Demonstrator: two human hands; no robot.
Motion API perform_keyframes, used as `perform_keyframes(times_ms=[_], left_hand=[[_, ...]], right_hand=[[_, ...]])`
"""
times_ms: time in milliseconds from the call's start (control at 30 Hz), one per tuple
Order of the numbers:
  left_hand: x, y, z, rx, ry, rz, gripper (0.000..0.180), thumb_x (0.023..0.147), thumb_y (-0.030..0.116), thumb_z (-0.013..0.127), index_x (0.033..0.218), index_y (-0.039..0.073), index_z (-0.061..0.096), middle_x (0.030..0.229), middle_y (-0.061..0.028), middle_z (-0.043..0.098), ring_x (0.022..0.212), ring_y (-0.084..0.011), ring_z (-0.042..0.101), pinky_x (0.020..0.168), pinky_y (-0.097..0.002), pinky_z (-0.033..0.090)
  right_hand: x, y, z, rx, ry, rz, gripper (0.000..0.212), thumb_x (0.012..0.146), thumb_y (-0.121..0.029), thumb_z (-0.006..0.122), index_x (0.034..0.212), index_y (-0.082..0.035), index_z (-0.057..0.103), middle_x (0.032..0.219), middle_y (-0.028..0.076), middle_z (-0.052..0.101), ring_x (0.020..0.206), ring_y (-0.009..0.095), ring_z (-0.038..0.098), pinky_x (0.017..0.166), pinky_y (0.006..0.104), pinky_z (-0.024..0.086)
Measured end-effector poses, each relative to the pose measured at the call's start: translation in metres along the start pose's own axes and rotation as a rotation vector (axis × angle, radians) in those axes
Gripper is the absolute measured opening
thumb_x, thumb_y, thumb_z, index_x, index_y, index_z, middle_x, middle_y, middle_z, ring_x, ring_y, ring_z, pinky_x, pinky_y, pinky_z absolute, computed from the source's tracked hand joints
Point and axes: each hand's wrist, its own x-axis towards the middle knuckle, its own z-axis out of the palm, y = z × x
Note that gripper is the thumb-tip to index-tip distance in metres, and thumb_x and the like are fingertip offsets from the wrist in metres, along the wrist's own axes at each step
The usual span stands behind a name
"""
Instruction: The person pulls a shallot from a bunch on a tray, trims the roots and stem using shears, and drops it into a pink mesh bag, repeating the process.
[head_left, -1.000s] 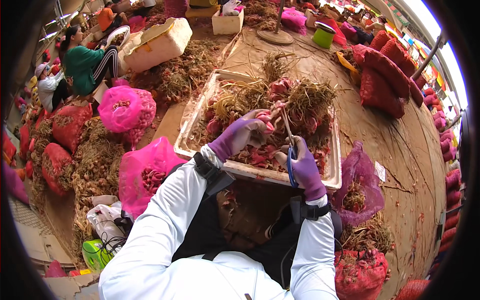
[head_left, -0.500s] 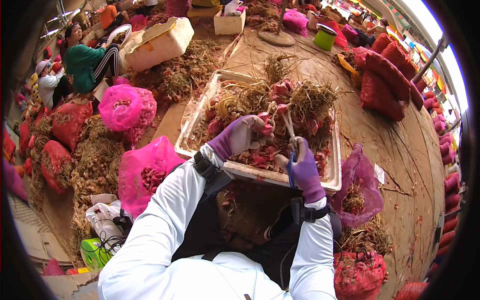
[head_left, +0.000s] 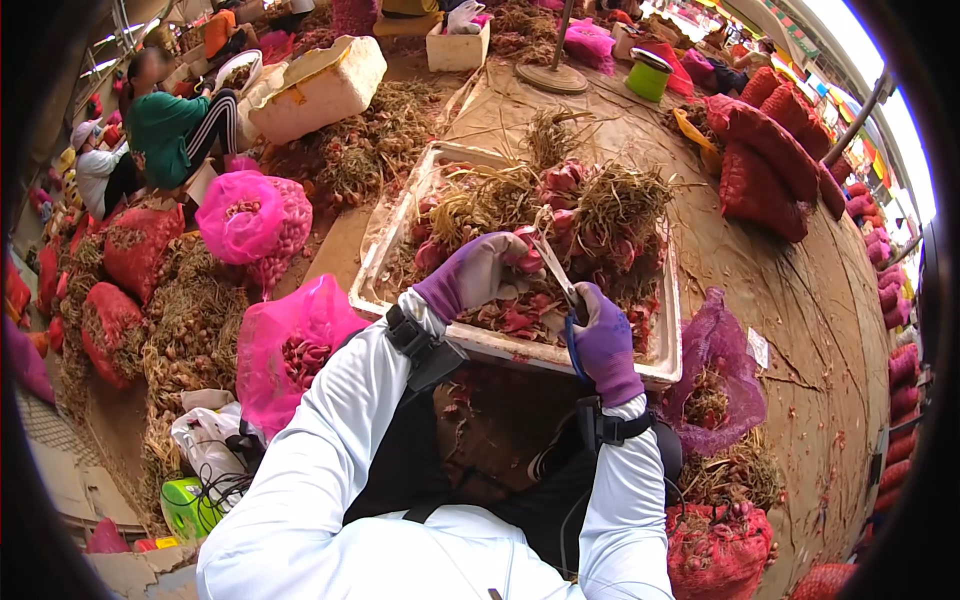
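My left hand (head_left: 478, 272), in a purple and grey glove, is closed round a reddish-pink bulb (head_left: 528, 260) that looks like garlic. Scissors with blue handles (head_left: 572, 352) are gripped in my right hand (head_left: 603, 338), also gloved in purple. Their blades (head_left: 553, 264) point up and left, the tips at the bulb's top beside my left fingers; the blades look nearly together. Both hands are over the near part of a white foam box (head_left: 520, 345). Inside it lie more pink bulbs (head_left: 565, 180), bunches of dry stalks (head_left: 627, 205) and loose red skins (head_left: 518, 318).
Pink mesh bags (head_left: 297, 345) stand left of the box, a purple mesh bag (head_left: 722, 372) and a red sack (head_left: 718, 560) at my right. Stacked red sacks (head_left: 770, 160) rest far right. A pole base (head_left: 553, 78) stands beyond. A person in green (head_left: 165, 135) sits far left.
The scissors have swung left, their tips now at the bulb in my left hand. My right hand has turned and dropped slightly. My left hand has barely moved.
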Motion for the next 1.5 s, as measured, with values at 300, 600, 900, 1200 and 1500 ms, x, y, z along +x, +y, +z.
perform_keyframes(times_ms=[300,600,900,1200,1500], left_hand=[[0.003,0.0,-0.003,0.003,0.071,0.014,0.016,0.082,0.017,0.055,0.095,0.009,0.061,0.091,-0.0045,0.066,0.081,-0.019,0.065,0.058,-0.0281,0.044],[-0.006,-0.003,0.01,0.311,0.149,0.128,0.032,0.083,0.024,0.059,0.112,0.009,0.056,0.093,-0.0066,0.065,0.066,-0.014,0.061,0.058,-0.0275,0.049],[-0.011,-0.008,0.027,0.746,0.234,0.242,0.042,0.08,0.015,0.063,0.118,0.003,0.051,0.089,-0.0037,0.059,0.071,-0.0094,0.06,0.059,-0.0232,0.05],[-0.001,-0.038,0.033,1.119,-0.024,1.001,0.052,0.082,0.011,0.066,0.13,0.003,0.05,0.101,-0.0042,0.065,0.09,-0.0124,0.062,0.082,-0.0286,0.051],[0.006,-0.05,0.032,0.728,0.115,0.745,0.015,0.093,0.007,0.059,0.106,0.001,0.063,0.087,-0.0003,0.065,0.067,-0.0028,0.058,0.059,-0.019,0.048]], right_hand=[[-0.001,-0.007,-0.001,0.04,0.048,0.133,0.047,0.072,-0.044,0.08,0.092,-0.008,0.058,0.065,0.009,0.057,0.06,0.025,0.058,0.059,0.0364,0.045],[-0.004,-0.003,0.014,0.278,0.131,-0.038,0.066,0.076,-0.041,0.078,0.119,-0.004,0.045,0.092,0.014,0.06,0.076,0.025,0.06,0.067,0.0331,0.048],[0.004,-0.001,0.01,0.754,0.04,0.406,0.047,0.086,-0.029,0.073,0.117,-0.003,0.048,0.082,0.007,0.064,0.071,0.015,0.061,0.062,0.0221,0.047],[0.007,-0.004,0.016,1.057,0.174,0.252,0.035,0.091,-0.007,0.063,0.122,-0.002,0.047,0.104,0.009,0.061,0.085,0.012,0.064,0.07,0.0206,0.052],[0.001,-0.001,0.022,1.431,0.107,0.384,0.041,0.091,-0.008,0.063,0.125,-0.003,0.042,0.105,0.011,0.061,0.082,0.017,0.066,0.073,0.0311,0.059]])
